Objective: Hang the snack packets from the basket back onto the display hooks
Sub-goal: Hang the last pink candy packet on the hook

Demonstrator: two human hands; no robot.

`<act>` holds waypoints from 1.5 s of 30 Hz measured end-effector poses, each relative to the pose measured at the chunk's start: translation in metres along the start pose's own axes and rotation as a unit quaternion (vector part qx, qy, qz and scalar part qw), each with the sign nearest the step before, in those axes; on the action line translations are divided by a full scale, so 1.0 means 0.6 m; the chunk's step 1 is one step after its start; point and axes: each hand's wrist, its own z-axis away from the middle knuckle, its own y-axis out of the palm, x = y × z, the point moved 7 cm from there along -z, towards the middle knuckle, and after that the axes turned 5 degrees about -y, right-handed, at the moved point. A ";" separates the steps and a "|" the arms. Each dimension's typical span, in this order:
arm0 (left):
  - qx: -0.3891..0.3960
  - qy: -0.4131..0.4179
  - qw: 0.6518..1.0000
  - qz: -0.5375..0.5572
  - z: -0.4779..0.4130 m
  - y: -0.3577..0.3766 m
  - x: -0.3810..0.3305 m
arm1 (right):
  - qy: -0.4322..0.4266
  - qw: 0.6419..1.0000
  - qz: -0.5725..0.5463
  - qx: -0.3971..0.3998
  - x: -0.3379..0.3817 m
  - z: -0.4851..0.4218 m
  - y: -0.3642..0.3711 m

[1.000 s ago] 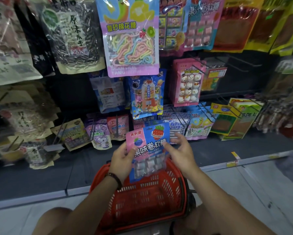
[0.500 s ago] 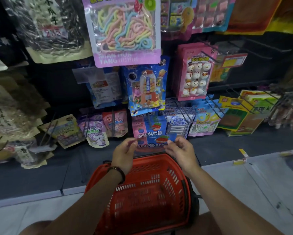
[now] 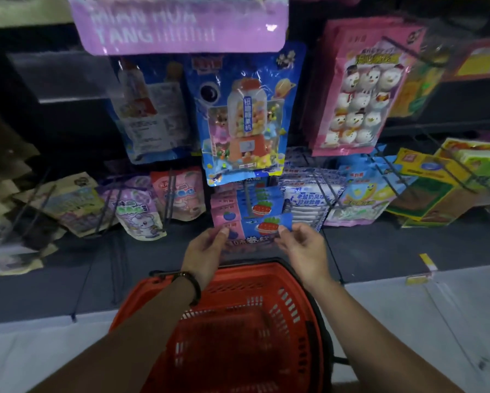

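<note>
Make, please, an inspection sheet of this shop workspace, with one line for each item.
Surface: dark shelf base under the hooks; pale floor in front.
Job's things: pink-and-blue snack packet held in front of a metal display hook that carries matching packets; red plastic basket below, no packet visible inside.
Clutter: purple pouch and its neighbours sit tilted at the left.
Hands: left hand and right hand each pinch a top corner of the packet.
Cables: nothing seen.
Surroundings: blue gumball-machine packet, pink snowman packet, yellow-green boxes.
</note>
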 end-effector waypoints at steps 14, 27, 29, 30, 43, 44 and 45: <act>-0.012 -0.033 0.999 0.041 -0.051 -0.005 0.006 | -0.022 0.998 0.038 -0.038 -0.009 -0.031 0.011; -0.023 -0.072 0.995 0.059 -0.075 0.007 0.000 | -0.006 0.996 0.065 -0.068 -0.024 -0.062 0.028; -0.029 -0.071 0.995 0.069 -0.075 0.007 0.003 | -0.003 0.995 0.070 -0.073 -0.030 -0.063 0.026; -0.035 -0.073 0.994 0.073 -0.074 0.007 0.005 | 0.000 0.995 0.072 -0.072 -0.030 -0.063 0.026; -0.085 -0.116 0.988 0.065 -0.083 0.010 0.005 | 0.032 0.996 0.075 -0.046 -0.022 -0.051 0.030; -0.093 -0.115 0.987 0.061 -0.080 0.009 0.002 | 0.028 0.994 0.089 -0.050 -0.012 -0.047 0.029; -0.104 -0.116 0.986 0.059 -0.077 0.007 0.003 | 0.022 0.993 0.100 -0.057 -0.001 -0.039 0.028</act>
